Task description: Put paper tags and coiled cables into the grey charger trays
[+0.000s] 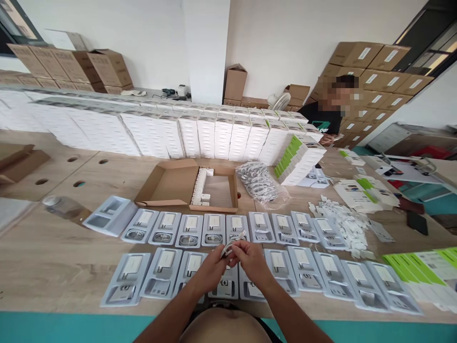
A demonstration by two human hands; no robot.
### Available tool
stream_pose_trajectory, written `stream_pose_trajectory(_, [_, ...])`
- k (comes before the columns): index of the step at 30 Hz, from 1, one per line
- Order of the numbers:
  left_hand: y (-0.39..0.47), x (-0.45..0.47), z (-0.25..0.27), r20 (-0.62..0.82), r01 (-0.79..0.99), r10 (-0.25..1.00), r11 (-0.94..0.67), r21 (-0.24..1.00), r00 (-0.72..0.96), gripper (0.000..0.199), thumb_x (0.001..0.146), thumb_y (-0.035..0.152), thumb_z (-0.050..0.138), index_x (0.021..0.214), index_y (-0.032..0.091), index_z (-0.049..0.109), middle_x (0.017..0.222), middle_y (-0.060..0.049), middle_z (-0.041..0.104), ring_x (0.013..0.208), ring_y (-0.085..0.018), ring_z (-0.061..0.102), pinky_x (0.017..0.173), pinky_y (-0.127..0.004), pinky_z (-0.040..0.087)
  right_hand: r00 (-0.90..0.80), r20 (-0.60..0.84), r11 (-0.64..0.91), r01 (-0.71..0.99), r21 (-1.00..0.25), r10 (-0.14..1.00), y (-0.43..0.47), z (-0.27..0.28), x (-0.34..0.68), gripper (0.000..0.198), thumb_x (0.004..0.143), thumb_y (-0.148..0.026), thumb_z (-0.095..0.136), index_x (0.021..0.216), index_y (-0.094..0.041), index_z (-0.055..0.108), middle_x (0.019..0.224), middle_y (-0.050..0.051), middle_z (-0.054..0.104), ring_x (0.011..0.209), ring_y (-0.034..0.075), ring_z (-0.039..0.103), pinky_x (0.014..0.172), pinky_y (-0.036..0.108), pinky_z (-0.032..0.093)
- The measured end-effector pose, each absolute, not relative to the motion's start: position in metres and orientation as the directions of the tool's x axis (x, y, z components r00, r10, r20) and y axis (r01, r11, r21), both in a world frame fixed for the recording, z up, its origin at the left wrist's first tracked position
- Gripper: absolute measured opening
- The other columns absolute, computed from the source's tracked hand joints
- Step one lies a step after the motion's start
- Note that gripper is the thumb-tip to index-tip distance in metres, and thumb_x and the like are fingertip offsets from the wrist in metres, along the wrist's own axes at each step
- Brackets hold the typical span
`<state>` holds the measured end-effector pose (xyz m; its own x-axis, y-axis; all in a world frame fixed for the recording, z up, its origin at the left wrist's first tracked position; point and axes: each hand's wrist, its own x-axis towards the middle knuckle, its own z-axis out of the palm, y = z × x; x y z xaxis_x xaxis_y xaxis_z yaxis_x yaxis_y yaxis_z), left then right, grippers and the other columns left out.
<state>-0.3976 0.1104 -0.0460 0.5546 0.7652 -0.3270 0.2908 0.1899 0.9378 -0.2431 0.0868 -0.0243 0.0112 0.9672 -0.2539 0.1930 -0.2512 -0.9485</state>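
My left hand [214, 267] and my right hand [250, 261] meet over the gap between two rows of grey plastic trays. Fingers of both are closed around a coiled white cable [228, 247], one end of which sticks up above the right fingertips. In the back row, several trays, such as this left one [140, 224], hold a white charger block with a coiled cable [187, 240] below it. A front-row tray [162, 271] carries a charger block and a folded paper. My forearms partly cover the middle front trays.
Behind the trays lie an open cardboard box [167, 183] with white charger blocks and a plastic bag of cables [259, 181]. Stacked white boxes [221, 136] wall off the back. Loose white pieces [344, 224] are heaped right; a bottle [62, 207] lies left. A co-worker [323, 116] is beyond.
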Motion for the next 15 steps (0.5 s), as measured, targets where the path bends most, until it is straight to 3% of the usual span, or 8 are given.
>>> stream_pose_trajectory(2, [0.112, -0.398, -0.046, -0.327, 0.318, 0.759, 0.166, 0.933, 0.563, 0.02, 0.086, 0.021, 0.039, 0.099, 0.019, 0.055, 0.078, 0.001, 0.056, 0.063, -0.012, 0.047, 0.06, -0.025, 0.039, 0.087, -0.157, -0.179, 0.396, -0.901, 0.984, 0.082, -0.027, -0.243, 0.025, 0.091, -0.037, 0.045, 0.084, -0.021, 0.064, 0.074, 0.003, 0.066, 0.064, 0.02, 0.065, 0.063, 0.032, 0.052])
stream_pose_trajectory(4, [0.115, -0.399, -0.043, -0.287, 0.37, 0.78, 0.078, 0.926, 0.555, 0.021, 0.086, 0.018, 0.038, 0.096, 0.019, 0.056, 0.079, 0.0, 0.058, 0.065, -0.013, 0.05, 0.062, -0.025, 0.04, 0.183, 0.038, -0.088, 0.631, -0.771, 0.982, 0.079, -0.024, -0.239, 0.018, 0.088, -0.032, 0.051, 0.093, -0.022, 0.065, 0.092, 0.007, 0.065, 0.085, 0.024, 0.064, 0.077, 0.038, 0.052])
stream_pose_trajectory(7, [0.122, -0.402, -0.034, -0.15, 0.433, 0.814, -0.134, 0.892, 0.561, 0.026, 0.088, 0.016, 0.035, 0.099, 0.021, 0.058, 0.091, -0.004, 0.061, 0.082, -0.017, 0.056, 0.075, -0.03, 0.044, 0.146, 0.259, 0.045, 0.789, -0.612, 0.955, 0.08, -0.014, -0.225, 0.039, 0.079, -0.023, 0.059, 0.117, -0.022, 0.059, 0.13, 0.012, 0.051, 0.124, 0.032, 0.045, 0.103, 0.049, 0.038])
stream_pose_trajectory(9, [0.124, -0.403, -0.029, -0.059, 0.462, 0.815, -0.266, 0.846, 0.577, 0.035, 0.088, 0.012, 0.033, 0.109, 0.022, 0.058, 0.103, -0.008, 0.06, 0.096, -0.021, 0.056, 0.084, -0.035, 0.044, 0.034, 0.222, 0.116, 0.768, -0.629, 0.975, 0.082, -0.008, -0.213, 0.047, 0.077, -0.021, 0.059, 0.124, -0.024, 0.056, 0.14, 0.01, 0.044, 0.133, 0.032, 0.036, 0.109, 0.051, 0.031])
stream_pose_trajectory(13, [0.123, -0.401, -0.026, 0.041, 0.477, 0.817, -0.377, 0.794, 0.576, 0.051, 0.084, 0.005, 0.033, 0.127, 0.024, 0.052, 0.119, -0.011, 0.053, 0.11, -0.025, 0.051, 0.094, -0.041, 0.043, -0.048, -0.136, -0.088, 0.544, -0.834, 0.99, 0.089, -0.003, -0.199, 0.035, 0.089, -0.036, 0.051, 0.121, -0.026, 0.06, 0.12, 0.007, 0.063, 0.109, 0.025, 0.059, 0.092, 0.041, 0.049])
stream_pose_trajectory(15, [0.122, -0.401, -0.024, 0.03, 0.416, 0.824, -0.317, 0.852, 0.566, 0.058, 0.079, 0.005, 0.04, 0.132, 0.025, 0.048, 0.12, -0.01, 0.052, 0.108, -0.024, 0.052, 0.093, -0.04, 0.043, -0.05, -0.195, -0.15, 0.467, -0.871, 0.979, 0.091, -0.003, -0.199, 0.031, 0.089, -0.039, 0.052, 0.113, -0.024, 0.066, 0.108, 0.006, 0.069, 0.096, 0.023, 0.064, 0.083, 0.036, 0.052])
